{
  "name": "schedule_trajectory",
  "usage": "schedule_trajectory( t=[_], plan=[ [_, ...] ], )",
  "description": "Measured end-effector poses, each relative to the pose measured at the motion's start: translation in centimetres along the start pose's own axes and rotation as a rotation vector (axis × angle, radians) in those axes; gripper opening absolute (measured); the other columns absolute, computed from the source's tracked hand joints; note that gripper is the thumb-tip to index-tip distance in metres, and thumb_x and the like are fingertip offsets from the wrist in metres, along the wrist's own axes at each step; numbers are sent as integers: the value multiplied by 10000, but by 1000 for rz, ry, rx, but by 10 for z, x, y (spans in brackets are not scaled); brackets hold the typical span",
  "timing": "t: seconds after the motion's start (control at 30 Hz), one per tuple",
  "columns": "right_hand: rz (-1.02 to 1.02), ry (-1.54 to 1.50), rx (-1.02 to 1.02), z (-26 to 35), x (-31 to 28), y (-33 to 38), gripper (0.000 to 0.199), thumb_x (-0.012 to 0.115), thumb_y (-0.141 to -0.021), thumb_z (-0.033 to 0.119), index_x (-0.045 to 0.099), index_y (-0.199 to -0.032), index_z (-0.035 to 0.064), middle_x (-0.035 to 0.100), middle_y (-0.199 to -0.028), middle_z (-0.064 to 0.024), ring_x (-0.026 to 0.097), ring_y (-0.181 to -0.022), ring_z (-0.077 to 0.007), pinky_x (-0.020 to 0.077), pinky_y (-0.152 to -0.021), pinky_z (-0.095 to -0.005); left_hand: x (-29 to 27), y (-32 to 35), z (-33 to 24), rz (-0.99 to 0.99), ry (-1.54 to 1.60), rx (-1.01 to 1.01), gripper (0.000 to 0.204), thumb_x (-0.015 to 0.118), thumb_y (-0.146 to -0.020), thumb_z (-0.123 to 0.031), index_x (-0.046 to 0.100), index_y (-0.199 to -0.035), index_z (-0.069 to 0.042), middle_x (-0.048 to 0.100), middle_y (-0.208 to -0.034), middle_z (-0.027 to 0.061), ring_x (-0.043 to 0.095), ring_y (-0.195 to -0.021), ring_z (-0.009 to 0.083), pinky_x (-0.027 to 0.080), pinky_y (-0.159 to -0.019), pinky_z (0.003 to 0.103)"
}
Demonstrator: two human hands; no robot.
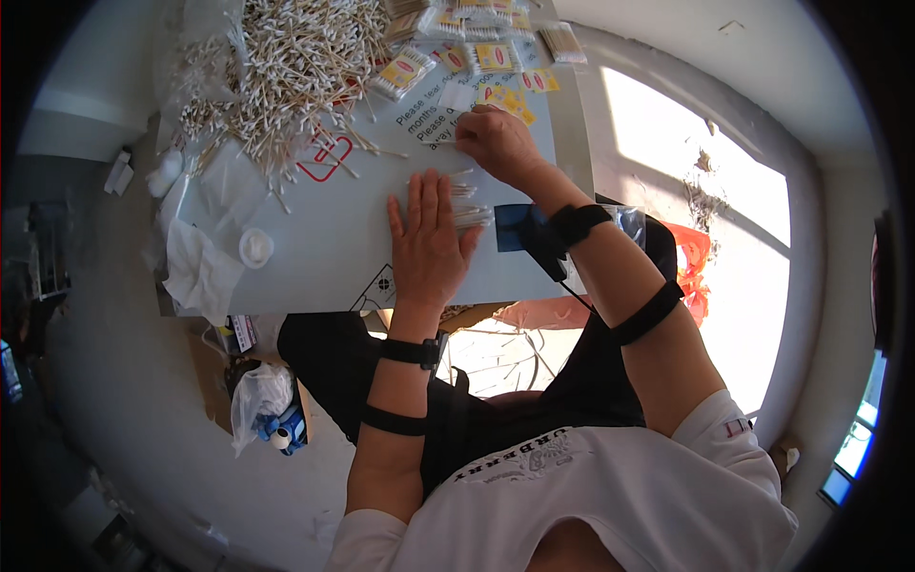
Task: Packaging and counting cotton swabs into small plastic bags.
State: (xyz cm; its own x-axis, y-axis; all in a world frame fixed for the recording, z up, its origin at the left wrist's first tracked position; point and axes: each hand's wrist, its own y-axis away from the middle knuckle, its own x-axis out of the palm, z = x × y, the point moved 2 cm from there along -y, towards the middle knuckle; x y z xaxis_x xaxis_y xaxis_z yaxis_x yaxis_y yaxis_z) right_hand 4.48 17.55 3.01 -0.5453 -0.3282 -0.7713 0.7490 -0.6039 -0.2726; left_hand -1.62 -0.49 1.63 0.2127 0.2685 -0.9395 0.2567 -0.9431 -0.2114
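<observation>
My left hand (426, 238) lies flat on the grey tabletop with its fingers stretched out. Right beside its fingers and thumb, cotton swabs (469, 216) lie lined up in a small bunch, partly covered by the hand. Farther off and to the right, my right hand (498, 143) is closed, fingers curled down, with a thin cotton swab (439, 144) poking out at the fingertips. Just beyond that hand are a small clear plastic sleeve (456, 97) and yellow printed cards (505, 98).
A big heap of loose cotton swabs (295, 71) fills the far left of the table (324, 257). Filled swab packets (400, 72) lie at the back. Crumpled white plastic (200, 272) and a small round white lid (255, 248) sit at left. A dark blue piece (515, 228) rests by the right edge.
</observation>
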Motion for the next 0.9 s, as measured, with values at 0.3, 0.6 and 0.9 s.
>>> schedule_trajectory(
  t=[0.3,0.6,0.9],
  plan=[
    [279,-194,-60,18,20,-35,166,727,-786,182,689,-882,52,679,-839,-114,655,-782,-302,519,-730,-395,-9,5,5,-125,77,-94,953,710,-814,-441,202,-1477,19,218,-1521,272,222,-1421,414,196,-1142,561],
    [232,0,-84,35,45,-50,106,638,-780,151,669,-832,64,666,-860,-147,649,-842,-348,528,-749,-426,-6,3,9,-167,155,-112,919,687,-838,-414,198,-1474,35,210,-1521,280,228,-1404,449,217,-1135,558],
    [388,41,-114,26,12,-28,118,684,-803,170,651,-815,58,644,-869,-114,647,-849,-295,516,-734,-408,-3,8,22,-288,264,-163,735,549,-940,-413,260,-1461,16,262,-1516,249,261,-1399,431,228,-1139,515]
  ],
)
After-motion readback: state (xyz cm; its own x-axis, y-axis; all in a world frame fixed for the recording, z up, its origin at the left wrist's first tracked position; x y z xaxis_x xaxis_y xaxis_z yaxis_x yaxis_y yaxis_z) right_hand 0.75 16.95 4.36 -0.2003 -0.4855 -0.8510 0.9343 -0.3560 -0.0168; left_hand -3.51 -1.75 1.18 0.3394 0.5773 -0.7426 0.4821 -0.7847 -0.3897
